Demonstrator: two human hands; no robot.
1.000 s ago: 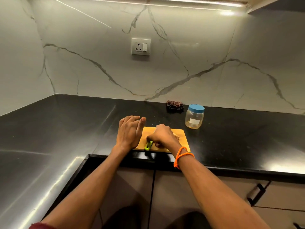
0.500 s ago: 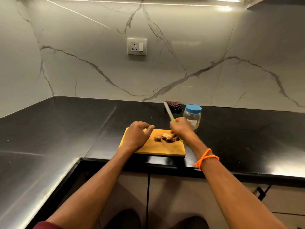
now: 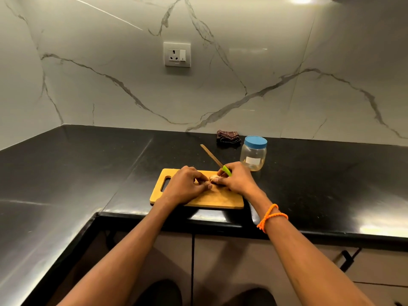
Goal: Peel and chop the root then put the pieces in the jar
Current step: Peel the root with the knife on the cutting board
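A wooden chopping board [image 3: 217,198] lies on the black counter near its front edge. A pale knobbly root [image 3: 213,178] sits on the board between my two hands, mostly hidden by them. My left hand [image 3: 184,187] has curled fingers that pinch the root's left end. My right hand [image 3: 237,180] grips the green handle of a knife [image 3: 213,159], whose blade points up and away to the left, and its fingertips touch the root as well. A clear jar [image 3: 254,153] with a blue lid stands shut just beyond the board on the right.
A folded dark checked cloth [image 3: 228,138] lies against the marble wall behind the jar. A white wall socket [image 3: 177,54] sits above. The black counter [image 3: 77,173] wraps round to the left. Cabinet doors with a black handle [image 3: 346,259] are below.
My right hand picked the knife up from the board and raised its blade. Both hands have since closed in on the root, which now sits pinched between them.
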